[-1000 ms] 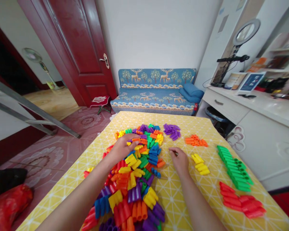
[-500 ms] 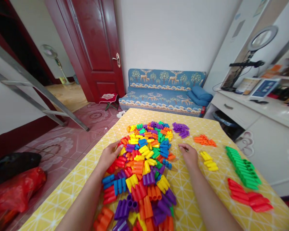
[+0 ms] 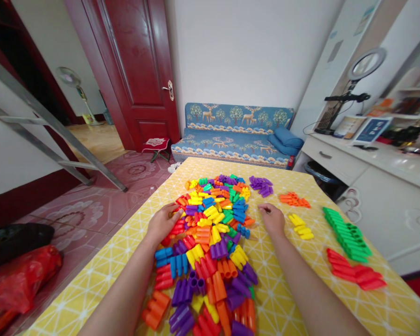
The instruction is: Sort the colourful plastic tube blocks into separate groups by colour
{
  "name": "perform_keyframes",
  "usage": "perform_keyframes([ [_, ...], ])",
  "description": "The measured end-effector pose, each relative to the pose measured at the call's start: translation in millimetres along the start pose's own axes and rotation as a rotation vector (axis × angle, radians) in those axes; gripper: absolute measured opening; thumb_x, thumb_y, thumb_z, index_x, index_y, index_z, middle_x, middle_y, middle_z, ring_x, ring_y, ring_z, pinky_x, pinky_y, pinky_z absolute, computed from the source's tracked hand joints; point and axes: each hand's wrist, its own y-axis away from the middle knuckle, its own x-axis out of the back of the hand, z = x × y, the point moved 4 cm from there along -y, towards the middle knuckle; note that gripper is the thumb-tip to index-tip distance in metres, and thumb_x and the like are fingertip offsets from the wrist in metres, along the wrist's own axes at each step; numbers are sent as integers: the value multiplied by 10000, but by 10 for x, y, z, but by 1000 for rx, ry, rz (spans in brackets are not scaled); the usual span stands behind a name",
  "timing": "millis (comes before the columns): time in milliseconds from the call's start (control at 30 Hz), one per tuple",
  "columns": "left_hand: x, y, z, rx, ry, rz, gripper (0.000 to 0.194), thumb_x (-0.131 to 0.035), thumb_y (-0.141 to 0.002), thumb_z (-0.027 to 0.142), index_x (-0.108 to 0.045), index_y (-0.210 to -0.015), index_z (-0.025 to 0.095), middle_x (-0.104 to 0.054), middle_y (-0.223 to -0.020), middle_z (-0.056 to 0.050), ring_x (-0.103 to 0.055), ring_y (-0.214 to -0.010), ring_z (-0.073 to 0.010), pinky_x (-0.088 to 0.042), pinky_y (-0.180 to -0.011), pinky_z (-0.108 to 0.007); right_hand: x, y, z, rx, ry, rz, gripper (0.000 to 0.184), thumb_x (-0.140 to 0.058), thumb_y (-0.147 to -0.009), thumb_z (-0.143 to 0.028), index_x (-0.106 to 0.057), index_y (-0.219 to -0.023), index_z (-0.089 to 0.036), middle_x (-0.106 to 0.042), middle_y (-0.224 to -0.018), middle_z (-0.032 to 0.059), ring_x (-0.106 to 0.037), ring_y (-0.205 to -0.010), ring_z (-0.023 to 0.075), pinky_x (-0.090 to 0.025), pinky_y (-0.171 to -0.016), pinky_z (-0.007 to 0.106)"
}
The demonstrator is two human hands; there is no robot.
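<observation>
A big heap of mixed plastic blocks (image 3: 210, 242) in several colours lies on the yellow tablecloth (image 3: 294, 289). My left hand (image 3: 163, 223) rests on the heap's left edge, fingers curled round red blocks. My right hand (image 3: 272, 218) lies on the cloth just right of the heap, fingers curled loosely, with what is in them hidden. Sorted groups lie to the right: purple blocks (image 3: 261, 185), orange blocks (image 3: 294, 199), yellow blocks (image 3: 301, 227) beside my right hand, green blocks (image 3: 346, 234) and red blocks (image 3: 355, 275).
A blue patterned sofa (image 3: 236, 135) stands beyond the table's far edge. A white desk (image 3: 371, 163) with a ring light (image 3: 366, 65) is at the right. A red door (image 3: 136, 70), a metal ladder (image 3: 45, 130) and a red bag (image 3: 17, 284) are at the left.
My left hand has drawn back from the heap's top middle to its left edge. My right hand has stayed beside the yellow blocks. The camera view has shifted slightly.
</observation>
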Motion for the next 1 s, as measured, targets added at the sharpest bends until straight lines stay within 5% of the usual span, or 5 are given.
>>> perform_keyframes([
  [600, 32, 12, 21, -28, 39, 47, 474, -466, -876, 480, -644, -1176, 160, -632, -1256, -124, -588, -1159, -268, -451, -989, -380, -55, 33, -64, 153, 42, -82, 198, -537, -755, -210, -711, -851, -201, -671, -920, 28, -630, -849, 168, -468, -803, 288],
  [767, 139, -88, 539, -242, 170, 84, 544, -475, -876, 504, -569, -1288, 162, -575, -1332, -119, -512, -1248, -257, -379, -1072, -397, -23, 38, -136, 162, 11, -99, 202, -545, -742, -221, -717, -843, -194, -670, -911, 38, -635, -847, 182, -471, -797, 307],
  [900, -97, -187, 1007, -390, 218, -147, 465, -517, -866, 494, -635, -1217, 213, -644, -1249, -74, -574, -1171, -234, -420, -1034, -369, -41, 96, -200, 165, -39, -121, 227, -591, -719, -272, -721, -888, -194, -679, -958, 57, -632, -918, 210, -465, -861, 346],
  [1000, -315, -228, 1113, -399, 173, -146, 413, -605, -811, 476, -687, -1137, 236, -633, -1253, -74, -546, -1197, -261, -399, -1050, -404, -40, 261, -265, 149, -122, -138, 318, -595, -748, -365, -700, -993, -191, -689, -1040, 73, -628, -980, 218, -470, -886, 357],
])
